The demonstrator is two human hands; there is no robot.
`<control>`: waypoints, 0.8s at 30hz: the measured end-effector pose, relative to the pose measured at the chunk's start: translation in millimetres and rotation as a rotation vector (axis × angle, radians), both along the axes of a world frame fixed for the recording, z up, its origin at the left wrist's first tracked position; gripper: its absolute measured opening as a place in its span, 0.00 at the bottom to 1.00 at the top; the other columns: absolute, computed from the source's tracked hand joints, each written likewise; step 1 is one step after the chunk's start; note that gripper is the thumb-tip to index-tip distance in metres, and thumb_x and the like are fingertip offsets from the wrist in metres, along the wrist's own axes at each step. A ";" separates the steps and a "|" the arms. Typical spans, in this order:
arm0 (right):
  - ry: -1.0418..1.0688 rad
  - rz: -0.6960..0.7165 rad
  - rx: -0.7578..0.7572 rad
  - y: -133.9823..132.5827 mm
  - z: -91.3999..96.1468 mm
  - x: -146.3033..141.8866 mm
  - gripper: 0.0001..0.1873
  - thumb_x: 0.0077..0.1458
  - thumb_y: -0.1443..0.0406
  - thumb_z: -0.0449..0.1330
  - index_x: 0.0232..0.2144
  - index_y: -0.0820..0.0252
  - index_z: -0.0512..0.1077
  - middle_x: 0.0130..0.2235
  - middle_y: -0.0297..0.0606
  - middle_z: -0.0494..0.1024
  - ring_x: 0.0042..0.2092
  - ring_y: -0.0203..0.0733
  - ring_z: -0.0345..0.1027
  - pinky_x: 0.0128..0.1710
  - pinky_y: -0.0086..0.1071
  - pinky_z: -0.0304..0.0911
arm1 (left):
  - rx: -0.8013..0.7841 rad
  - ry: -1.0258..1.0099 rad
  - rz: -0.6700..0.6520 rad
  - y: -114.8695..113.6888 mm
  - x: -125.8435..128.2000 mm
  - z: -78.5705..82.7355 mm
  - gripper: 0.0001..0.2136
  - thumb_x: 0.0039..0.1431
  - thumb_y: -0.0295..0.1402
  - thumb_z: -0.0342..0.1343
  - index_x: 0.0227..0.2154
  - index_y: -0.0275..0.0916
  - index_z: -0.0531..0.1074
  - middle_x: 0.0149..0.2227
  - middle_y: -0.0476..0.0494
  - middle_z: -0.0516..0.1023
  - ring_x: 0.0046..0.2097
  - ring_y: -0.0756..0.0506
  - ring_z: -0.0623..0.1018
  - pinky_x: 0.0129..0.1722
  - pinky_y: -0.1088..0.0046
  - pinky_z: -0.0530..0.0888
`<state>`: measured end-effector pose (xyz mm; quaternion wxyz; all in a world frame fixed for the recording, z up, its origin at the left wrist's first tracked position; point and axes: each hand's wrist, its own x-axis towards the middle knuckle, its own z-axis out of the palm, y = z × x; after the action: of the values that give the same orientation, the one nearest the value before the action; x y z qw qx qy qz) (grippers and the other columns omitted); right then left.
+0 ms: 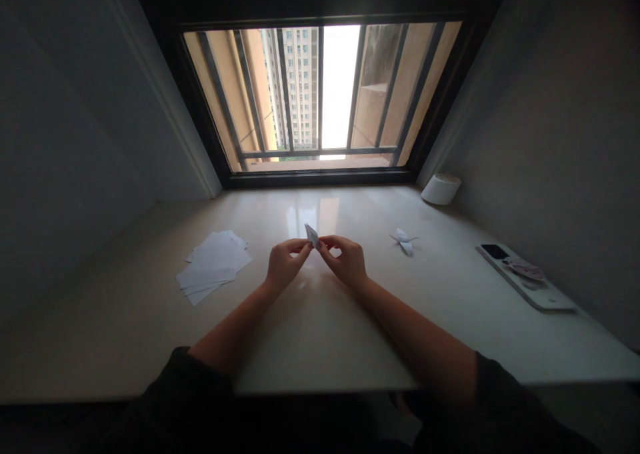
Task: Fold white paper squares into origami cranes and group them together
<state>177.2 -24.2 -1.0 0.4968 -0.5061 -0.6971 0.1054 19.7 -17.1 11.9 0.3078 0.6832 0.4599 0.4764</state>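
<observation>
Between my two hands is a small piece of folded white paper [311,234], its pointed end up and tilted to the left. My left hand [287,262] pinches its lower left side between thumb and fingers. On the other side, my right hand [346,259] pinches the lower right edge in the same way. Both hands are held a little above the pale surface, and the fingertips partly hide the paper's lower part. To the right lies a folded paper crane [404,241] with its wings spread. Several loose white paper sheets [213,264] overlap in a pile on the left.
A white phone [545,297] with a ring-like attachment lies on the right by the wall. A white roll [441,189] stands in the far right corner. The pale sill [320,347] ends at a front edge near my body; a barred window [320,167] is behind.
</observation>
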 end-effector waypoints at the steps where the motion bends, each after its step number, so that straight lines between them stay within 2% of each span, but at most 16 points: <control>1: -0.003 -0.005 -0.003 0.2 -0.2 -0.2 0.08 0.52 0.63 0.57 0.33 0.53 0.76 0.29 0.33 0.79 0.31 0.39 0.72 0.35 0.33 0.66 | 0.010 0.007 0.006 -0.3 0.1 -0.2 0.12 0.53 0.39 0.56 0.36 0.39 0.78 0.36 0.43 0.81 0.37 0.44 0.79 0.39 0.69 0.74; 6: -0.015 -0.019 -0.009 1.1 -0.4 -1.0 0.07 0.51 0.63 0.58 0.33 0.54 0.75 0.30 0.34 0.78 0.33 0.40 0.72 0.35 0.33 0.66 | 0.083 0.126 0.052 -1.9 0.2 -2.1 0.10 0.54 0.38 0.55 0.34 0.41 0.79 0.35 0.44 0.81 0.35 0.45 0.78 0.37 0.70 0.73; 10: 0.010 -0.011 -0.023 0.8 1.0 -0.6 0.05 0.50 0.61 0.59 0.28 0.55 0.74 0.28 0.34 0.77 0.31 0.39 0.71 0.34 0.32 0.66 | 0.156 0.223 0.089 -4.0 0.7 -1.4 0.09 0.55 0.38 0.54 0.33 0.43 0.78 0.34 0.45 0.80 0.34 0.46 0.77 0.36 0.71 0.72; 14: 0.156 0.100 -0.097 0.2 0.8 -1.1 0.06 0.51 0.60 0.58 0.27 0.56 0.72 0.27 0.33 0.77 0.29 0.38 0.71 0.32 0.31 0.66 | 0.189 0.227 0.089 -5.6 0.9 1.4 0.10 0.55 0.39 0.55 0.34 0.44 0.79 0.33 0.45 0.79 0.33 0.47 0.76 0.35 0.72 0.72; 18: 0.377 0.231 -0.200 2.4 -4.9 -4.0 0.09 0.51 0.58 0.59 0.32 0.56 0.69 0.27 0.34 0.78 0.30 0.40 0.73 0.32 0.33 0.67 | 0.226 0.198 0.094 -6.1 0.3 4.7 0.12 0.53 0.41 0.57 0.39 0.45 0.77 0.34 0.44 0.78 0.35 0.47 0.76 0.33 0.73 0.73; 24: 0.679 0.478 -0.320 9.4 -9.4 -8.4 0.17 0.48 0.52 0.61 0.34 0.56 0.67 0.27 0.35 0.77 0.31 0.42 0.74 0.34 0.35 0.67 | 0.362 0.157 0.059 -5.8 -0.3 5.6 0.11 0.53 0.37 0.59 0.39 0.47 0.77 0.43 0.45 0.77 0.42 0.45 0.77 0.42 0.68 0.74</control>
<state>168.8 -14.8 -10.4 0.5746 -0.3379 -0.5669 0.4841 19.4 -22.9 17.5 0.1293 0.7487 0.4091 0.5054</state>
